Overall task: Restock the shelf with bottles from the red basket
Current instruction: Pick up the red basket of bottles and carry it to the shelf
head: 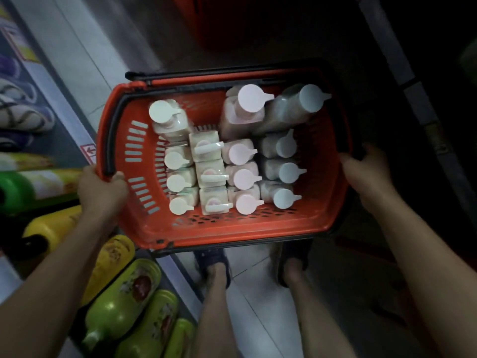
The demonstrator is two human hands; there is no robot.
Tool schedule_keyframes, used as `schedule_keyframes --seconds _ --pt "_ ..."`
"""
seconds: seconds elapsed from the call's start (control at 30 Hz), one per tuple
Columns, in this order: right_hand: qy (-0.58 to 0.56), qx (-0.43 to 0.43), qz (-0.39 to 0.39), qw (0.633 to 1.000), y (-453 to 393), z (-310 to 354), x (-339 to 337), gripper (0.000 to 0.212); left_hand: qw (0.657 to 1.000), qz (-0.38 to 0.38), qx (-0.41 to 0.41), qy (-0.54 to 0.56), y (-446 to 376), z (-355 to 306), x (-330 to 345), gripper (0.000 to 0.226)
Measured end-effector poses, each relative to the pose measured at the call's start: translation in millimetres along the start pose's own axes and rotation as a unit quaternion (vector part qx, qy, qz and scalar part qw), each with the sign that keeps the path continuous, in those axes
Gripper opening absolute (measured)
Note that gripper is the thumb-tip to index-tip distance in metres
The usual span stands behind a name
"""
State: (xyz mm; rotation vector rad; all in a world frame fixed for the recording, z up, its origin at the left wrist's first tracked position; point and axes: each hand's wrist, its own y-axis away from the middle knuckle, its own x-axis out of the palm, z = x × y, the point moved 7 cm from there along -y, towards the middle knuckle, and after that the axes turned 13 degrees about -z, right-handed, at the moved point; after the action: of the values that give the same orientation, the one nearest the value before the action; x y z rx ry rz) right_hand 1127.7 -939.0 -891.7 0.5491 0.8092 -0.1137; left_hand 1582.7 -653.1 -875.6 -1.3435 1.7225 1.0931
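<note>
at the far left runs the shelf [77,140], its pale edge slanting down the frame, with green bottles [121,306] and yellow bottles [113,257] lying on the lower level and a green jug [15,187] higher up, beside dim purple and white packs. the left hand [102,188] grips the left rim of the red basket [134,202], thumb curled over the black inner edge and fingers wrapped under the side. the basket is held in the air between both hands, above the tiled floor [258,293] and the person's two feet in dark sandals, its left side close to the shelf edge. inside stand the pump bottles [242,174], upright and packed in rows: cream-capped ones on the left, square white ones next, pink-capped in the middle, pale blue-capped on the right, with two taller ones at the far end. black handles lie folded along the rim. the right hand [361,166] clutches the right rim, fingers curled over the dark edge. beyond the basket a second red basket [232,21] sits in shadow.
</note>
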Motion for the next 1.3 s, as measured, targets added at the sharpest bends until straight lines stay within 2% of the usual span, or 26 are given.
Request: schedule_keyframes --seconds 0.13,0.27,0.37,0.6,0.73,0.83,0.97,1.07,1.23,1.3 --pt "-0.012 0.025 -0.014 1.0 -3.2 0.7 1.5 0.056 1.0 0.005 -0.023 -0.004 1.4 3.5 0.0 0.032" --pt "-0.05 0.067 0.004 0.996 4.2 -0.1 2.3 0.062 0.998 0.034 -0.041 -0.018 4.0 -2.2 -4.5 0.032" --pt "-0.082 0.087 -0.004 0.993 11.2 -10.0 -6.7 0.057 0.997 0.059 -0.024 -0.039 10.7 -11.5 -6.2 0.034" --pt "-0.103 0.132 -0.066 0.984 28.1 -54.6 -67.4 0.051 0.994 0.097 0.006 -0.05 35.5 -46.2 -0.1 0.024" --pt "-0.125 0.168 -0.096 0.973 48.9 -73.5 -118.7 0.046 0.989 0.127 0.021 -0.066 66.0 -68.2 -1.0 0.029" --pt "-0.161 0.202 -0.134 0.957 71.0 -92.9 -160.9 0.023 0.984 0.145 0.05 -0.087 93.6 -84.9 -5.0 0.03" --pt "-0.197 0.247 -0.174 0.933 101.4 -108.0 -218.2 0.027 0.976 0.186 0.08 -0.084 127.3 -124.1 -12.6 0.025" --pt "-0.208 0.261 -0.207 0.92 122.2 -124.7 -258.3 0.025 0.966 0.19 0.14 -0.107 154.7 -161.8 -20.4 0.015" --pt "-0.266 0.322 -0.275 0.866 169.5 -160.0 -306.8 0.031 0.941 0.213 0.224 -0.138 196.4 -225.0 -13.8 0.025" --pt "-0.287 0.361 -0.298 0.836 185.2 -177.6 -319.4 0.032 0.922 0.227 0.272 -0.158 221.8 -259.7 -6.0 0.016"
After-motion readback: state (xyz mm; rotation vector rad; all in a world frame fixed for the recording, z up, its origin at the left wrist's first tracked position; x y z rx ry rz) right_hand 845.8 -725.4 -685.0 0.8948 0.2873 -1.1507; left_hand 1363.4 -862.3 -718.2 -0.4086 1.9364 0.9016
